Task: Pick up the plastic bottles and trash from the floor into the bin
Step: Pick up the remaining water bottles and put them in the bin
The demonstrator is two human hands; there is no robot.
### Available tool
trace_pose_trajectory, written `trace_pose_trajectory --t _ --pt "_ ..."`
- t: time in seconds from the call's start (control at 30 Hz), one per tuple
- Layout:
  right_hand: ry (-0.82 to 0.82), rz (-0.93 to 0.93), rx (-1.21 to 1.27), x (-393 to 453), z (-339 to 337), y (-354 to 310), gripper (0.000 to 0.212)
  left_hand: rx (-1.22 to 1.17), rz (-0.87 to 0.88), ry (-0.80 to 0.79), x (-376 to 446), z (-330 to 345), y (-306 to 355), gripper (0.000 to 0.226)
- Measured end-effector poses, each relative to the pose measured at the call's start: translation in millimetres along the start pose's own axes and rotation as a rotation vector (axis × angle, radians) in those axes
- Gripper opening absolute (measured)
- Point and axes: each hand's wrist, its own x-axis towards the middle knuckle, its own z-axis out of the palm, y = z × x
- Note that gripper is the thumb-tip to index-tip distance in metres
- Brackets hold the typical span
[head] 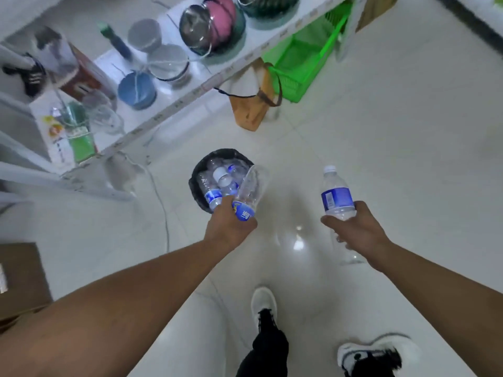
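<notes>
A small round bin (196,174) lined with a black bag stands on the white tile floor, holding several clear plastic bottles with blue labels. My left hand (230,227) grips a clear, blue-labelled bottle (250,189) at the bin's near right edge, the bottle leaning over the rim. To the right of the bin, my right hand (353,231) holds an upright clear bottle (336,193) with a white cap and a dark blue label. A second clear bottle (345,253) seems to hang below that hand.
A white shelf rack (190,89) with pots, bowls and boxes runs along the left and back. A green basket (302,65) and a brown bag (251,106) sit beyond the bin. A white cable (163,210) trails left of the bin. A cardboard box (20,281) sits at left. My feet are at the bottom.
</notes>
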Motion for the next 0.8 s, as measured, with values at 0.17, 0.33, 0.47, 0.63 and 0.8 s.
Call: trace_pose_trajectory --t 0.17,0.33,0.47,0.63,0.8 --pt "-0.109 0.027 -0.040 17 93 -62 0.061 -0.083 -0.130 0.128 27 -75 -65 0.053" --pt "-0.198 0.000 -0.193 48 157 -94 0.059 -0.109 -0.299 0.149 55 -90 -98 0.058" --pt "-0.230 -0.040 -0.361 93 184 -121 0.058 -0.112 -0.363 0.130 89 -78 -105 0.061" --pt "-0.232 -0.175 -0.605 167 223 -151 0.061 -0.097 -0.342 0.171 161 -50 -114 0.064" --pt "-0.198 -0.247 -0.717 223 281 -153 0.059 0.002 -0.341 0.201 226 -8 -126 0.071"
